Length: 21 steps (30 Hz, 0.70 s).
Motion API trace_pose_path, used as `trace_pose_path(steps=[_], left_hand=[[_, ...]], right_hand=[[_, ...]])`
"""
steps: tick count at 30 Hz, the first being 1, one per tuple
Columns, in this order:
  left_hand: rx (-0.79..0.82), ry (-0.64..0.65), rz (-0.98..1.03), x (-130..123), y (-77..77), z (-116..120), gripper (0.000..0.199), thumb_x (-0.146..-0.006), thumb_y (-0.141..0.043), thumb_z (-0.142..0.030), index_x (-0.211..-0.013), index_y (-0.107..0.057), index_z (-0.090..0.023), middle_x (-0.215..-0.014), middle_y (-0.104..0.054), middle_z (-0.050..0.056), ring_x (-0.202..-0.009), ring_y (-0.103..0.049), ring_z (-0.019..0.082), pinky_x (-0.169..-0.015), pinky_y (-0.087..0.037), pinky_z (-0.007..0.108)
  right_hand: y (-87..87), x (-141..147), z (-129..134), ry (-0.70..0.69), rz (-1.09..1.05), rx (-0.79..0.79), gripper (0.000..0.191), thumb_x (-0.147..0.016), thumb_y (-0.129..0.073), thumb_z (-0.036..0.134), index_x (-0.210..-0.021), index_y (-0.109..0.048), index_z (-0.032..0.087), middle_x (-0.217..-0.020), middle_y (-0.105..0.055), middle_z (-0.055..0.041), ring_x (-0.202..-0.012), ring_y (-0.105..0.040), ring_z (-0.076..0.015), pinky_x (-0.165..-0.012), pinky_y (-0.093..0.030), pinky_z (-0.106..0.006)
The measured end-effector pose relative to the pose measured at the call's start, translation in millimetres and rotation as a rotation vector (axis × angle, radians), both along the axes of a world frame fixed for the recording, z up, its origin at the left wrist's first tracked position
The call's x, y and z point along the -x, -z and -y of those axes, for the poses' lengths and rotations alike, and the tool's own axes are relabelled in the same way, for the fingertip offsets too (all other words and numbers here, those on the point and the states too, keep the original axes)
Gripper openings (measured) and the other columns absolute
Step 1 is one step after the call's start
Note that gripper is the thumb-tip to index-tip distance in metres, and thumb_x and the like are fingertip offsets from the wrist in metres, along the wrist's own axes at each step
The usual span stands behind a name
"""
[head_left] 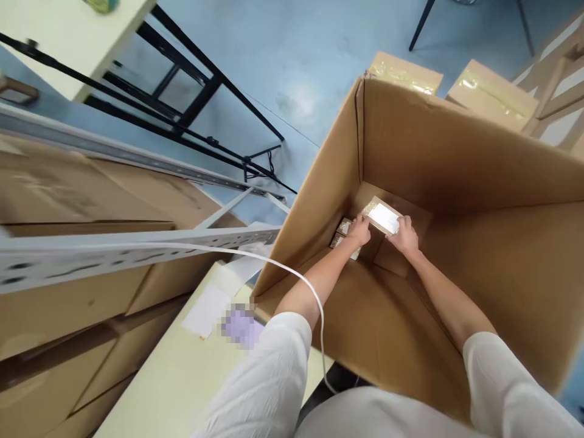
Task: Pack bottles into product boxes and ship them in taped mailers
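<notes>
Both my arms reach down into a tall, open cardboard carton (460, 146). Near its bottom, a small taped cardboard box (376, 205) with a white label on top is held between my hands. My left hand (359, 230) grips its near left side, and my right hand (405, 235) is closed on its right end. Other small labelled boxes (338, 240) lie in the carton's corner, beside and partly under my left hand. Whether the held box touches the carton floor, I cannot tell.
Two taped boxes (493, 94) stand beyond the carton. A metal rack (137, 252) with large cartons is at left. A white cable (274, 260) hangs across my left arm. A pale table (159, 371) with papers lies at lower left; another table (77, 48) is farther off.
</notes>
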<state>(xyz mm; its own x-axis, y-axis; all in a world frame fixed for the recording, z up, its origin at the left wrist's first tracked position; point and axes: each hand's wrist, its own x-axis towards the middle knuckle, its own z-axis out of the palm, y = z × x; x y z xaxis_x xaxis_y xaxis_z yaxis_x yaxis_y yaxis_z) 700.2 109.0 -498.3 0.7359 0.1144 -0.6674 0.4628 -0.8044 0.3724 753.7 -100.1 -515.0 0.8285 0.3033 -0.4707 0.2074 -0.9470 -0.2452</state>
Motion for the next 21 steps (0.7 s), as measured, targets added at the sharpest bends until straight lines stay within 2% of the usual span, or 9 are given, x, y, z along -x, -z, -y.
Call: trace_pose_path(steps=[3, 5, 9, 12, 16, 18, 21], left_hand=[[0.007, -0.003, -0.023, 0, 56.4, 4, 0.063, -0.099, -0.057, -0.022, -0.162, -0.047, -0.028, -0.179, -0.027, 0.011, -0.147, -0.053, 0.035, -0.12, -0.047, 0.047], [0.011, 0.012, -0.049, 4, 88.5, 7, 0.065, -0.099, -0.059, -0.022, -0.163, -0.045, -0.028, -0.18, -0.027, 0.011, -0.148, -0.052, 0.035, -0.12, -0.047, 0.046], [-0.003, 0.038, -0.123, 14, 136.3, 8, 0.066, -0.097, -0.06, -0.02, -0.162, -0.047, -0.024, -0.18, -0.028, 0.014, -0.151, -0.049, 0.034, -0.121, -0.046, 0.047], [-0.036, 0.055, -0.162, 21, 156.2, 5, 0.064, -0.097, -0.059, -0.019, -0.16, -0.048, -0.021, -0.178, -0.031, 0.017, -0.151, -0.049, 0.035, -0.122, -0.046, 0.05], [-0.056, 0.066, -0.168, 28, 166.0, -2, 0.059, -0.097, -0.06, -0.02, -0.155, -0.053, -0.018, -0.174, -0.036, 0.02, -0.149, -0.05, 0.036, -0.121, -0.046, 0.052], [-0.06, 0.069, -0.157, 30, 168.2, -5, 0.055, -0.098, -0.058, -0.019, -0.154, -0.055, -0.018, -0.172, -0.04, 0.02, -0.146, -0.053, 0.035, -0.119, -0.048, 0.05], [-0.07, 0.057, -0.14, 31, 172.2, -10, 0.055, -0.099, -0.058, -0.02, -0.154, -0.054, -0.02, -0.17, -0.043, 0.018, -0.146, -0.052, 0.034, -0.12, -0.046, 0.049]], right_hand=[[64.7, -1, -7, 0.045, -0.044, 0.001, 0.068, -0.089, -0.078, 0.048, -0.144, -0.044, 0.028, -0.16, -0.039, -0.0163, -0.116, -0.064, -0.0354, -0.088, -0.059, -0.047], [104.4, 1, -11, 0.057, -0.074, 0.002, 0.069, -0.088, -0.079, 0.046, -0.145, -0.044, 0.028, -0.161, -0.037, -0.017, -0.119, -0.064, -0.0367, -0.091, -0.059, -0.049], [174.1, 8, -21, 0.039, -0.103, 0.002, 0.073, -0.086, -0.082, 0.043, -0.146, -0.044, 0.028, -0.163, -0.036, -0.0192, -0.125, -0.062, -0.0392, -0.096, -0.058, -0.05], [219.7, 10, -31, -0.008, -0.111, -0.019, 0.076, -0.085, -0.084, 0.043, -0.148, -0.044, 0.026, -0.167, -0.033, -0.0218, -0.131, -0.059, -0.0421, -0.098, -0.057, -0.051], [273.8, 7, -49, -0.041, -0.183, -0.093, 0.079, -0.087, -0.082, 0.044, -0.153, -0.045, 0.025, -0.175, -0.023, -0.0223, -0.142, -0.055, -0.0427, -0.108, -0.054, -0.053], [296.1, 6, -59, -0.118, -0.335, -0.128, 0.081, -0.087, -0.08, 0.035, -0.159, -0.044, 0.025, -0.179, -0.019, -0.0204, -0.147, -0.054, -0.0393, -0.115, -0.051, -0.051], [317.8, 11, -73, -0.161, -0.524, -0.06, 0.098, -0.084, -0.077, 0.025, -0.171, -0.033, 0.021, -0.183, -0.012, -0.0197, -0.157, -0.045, -0.0396, -0.124, -0.045, -0.05]])
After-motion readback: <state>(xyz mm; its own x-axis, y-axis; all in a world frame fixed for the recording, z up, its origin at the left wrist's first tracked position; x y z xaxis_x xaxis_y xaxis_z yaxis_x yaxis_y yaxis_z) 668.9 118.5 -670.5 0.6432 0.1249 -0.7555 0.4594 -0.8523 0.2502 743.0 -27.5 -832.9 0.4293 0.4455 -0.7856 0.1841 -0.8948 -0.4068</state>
